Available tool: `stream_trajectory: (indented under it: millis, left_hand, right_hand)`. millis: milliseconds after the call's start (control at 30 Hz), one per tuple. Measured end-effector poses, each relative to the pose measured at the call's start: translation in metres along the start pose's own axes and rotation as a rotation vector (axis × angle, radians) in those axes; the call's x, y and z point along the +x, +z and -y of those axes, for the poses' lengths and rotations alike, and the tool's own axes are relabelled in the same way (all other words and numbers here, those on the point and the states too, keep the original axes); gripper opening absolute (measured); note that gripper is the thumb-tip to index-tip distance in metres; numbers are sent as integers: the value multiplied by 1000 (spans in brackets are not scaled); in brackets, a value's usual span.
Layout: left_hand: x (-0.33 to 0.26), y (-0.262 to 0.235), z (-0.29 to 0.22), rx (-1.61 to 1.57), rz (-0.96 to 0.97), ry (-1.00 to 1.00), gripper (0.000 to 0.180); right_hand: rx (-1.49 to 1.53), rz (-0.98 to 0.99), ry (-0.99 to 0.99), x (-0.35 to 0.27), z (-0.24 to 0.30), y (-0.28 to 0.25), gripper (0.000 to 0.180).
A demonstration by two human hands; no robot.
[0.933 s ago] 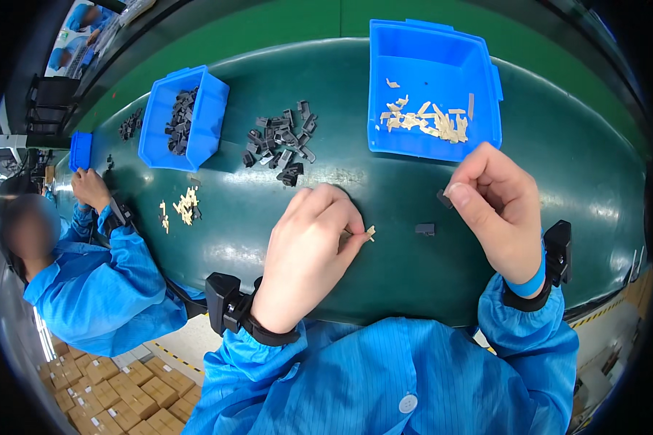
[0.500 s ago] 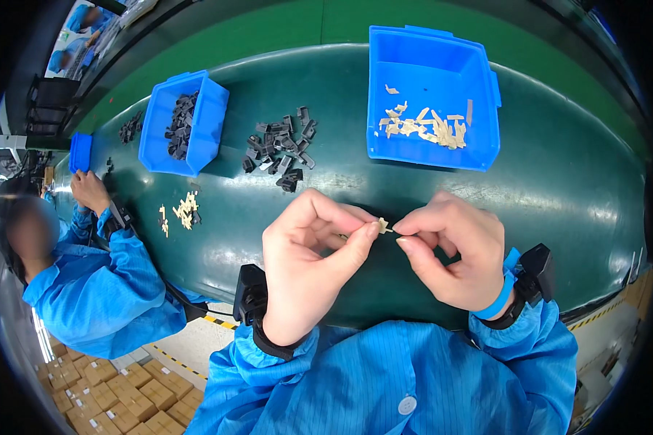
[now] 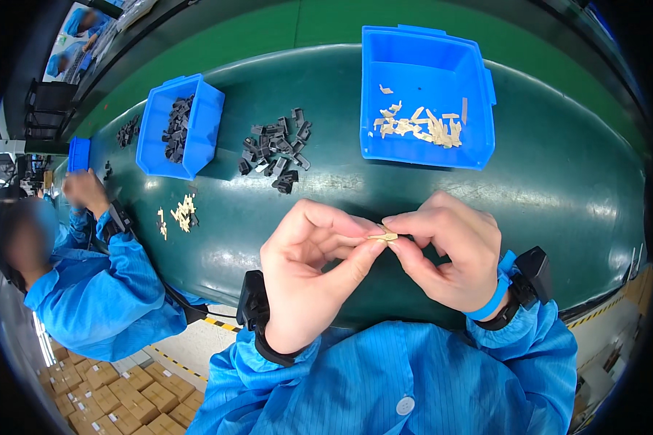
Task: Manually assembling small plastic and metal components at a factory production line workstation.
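A small cream-coloured plastic part [image 3: 384, 236] is pinched between both my hands above the green table. My left hand [image 3: 313, 264] grips one end of it between thumb and forefinger. On its other end, the thumb and forefinger of my right hand [image 3: 446, 250] are closed. Fingertips cover much of the part, so its full shape is hidden. Beyond my right hand stands a blue bin [image 3: 428, 61] with cream parts [image 3: 432, 129] lying at its near side. Past my left hand a loose pile of black plastic parts [image 3: 274, 148] lies on the table.
Left of the black pile is another blue bin [image 3: 209, 130] holding black parts [image 3: 178, 129]. Cream pieces [image 3: 184, 213] lie nearer, at the left. A co-worker in a blue sleeve [image 3: 109, 297] works at the left end of the table [image 3: 551, 210]. Cardboard boxes [image 3: 134, 395] are stacked on the floor.
My right fingers have moved left and closed on the cream part, which now lies flatter between both hands. The view has shifted slightly.
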State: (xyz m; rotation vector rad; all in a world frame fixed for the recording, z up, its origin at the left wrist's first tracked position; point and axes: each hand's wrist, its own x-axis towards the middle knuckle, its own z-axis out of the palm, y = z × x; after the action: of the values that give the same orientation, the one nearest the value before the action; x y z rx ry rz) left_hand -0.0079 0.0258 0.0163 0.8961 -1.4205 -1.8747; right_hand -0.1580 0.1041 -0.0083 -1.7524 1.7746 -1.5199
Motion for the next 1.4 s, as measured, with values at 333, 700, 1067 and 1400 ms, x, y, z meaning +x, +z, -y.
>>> stream_trajectory:
  millis: [333, 700, 1067, 1400]
  left_hand:
    - [1, -4, 1, 573, 54, 408, 20]
    - [2, 0, 1, 661, 15, 440, 23]
    - [4, 0, 4, 553, 78, 367, 20]
    - [6, -6, 0, 132, 160, 48, 19]
  right_hand:
    - [-60, -7, -16, 3, -1, 2, 21]
    - [-89, 29, -46, 6, -1, -2, 19]
    - [-85, 41, -21, 6, -2, -4, 19]
    - [-315, -126, -87, 29, -12, -23, 20]
